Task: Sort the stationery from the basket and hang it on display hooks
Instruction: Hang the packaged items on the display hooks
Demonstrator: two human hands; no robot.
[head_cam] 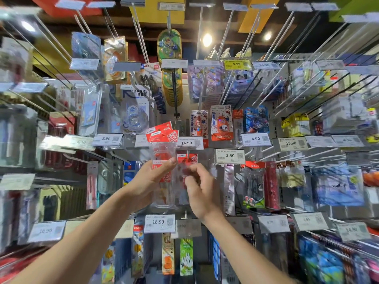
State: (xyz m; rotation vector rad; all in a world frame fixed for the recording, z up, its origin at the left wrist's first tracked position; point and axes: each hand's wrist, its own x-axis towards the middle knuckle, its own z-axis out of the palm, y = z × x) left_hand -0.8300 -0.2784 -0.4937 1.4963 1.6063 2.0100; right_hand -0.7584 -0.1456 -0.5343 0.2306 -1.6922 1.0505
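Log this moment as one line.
left hand grips packets | right hand pinches hanging packet | step: hanging stationery

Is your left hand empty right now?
No, the left hand grips a bunch of clear packets with red header cards, held up in front of the hooks.

The left forearm [86,232] and right forearm [242,244] are bare to the frame's edge. The left hand [150,181] and right hand [202,193] are bare, nails short.

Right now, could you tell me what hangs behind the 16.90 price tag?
A clear pack with a red header, which the right hand touches; any packs behind it are hidden.
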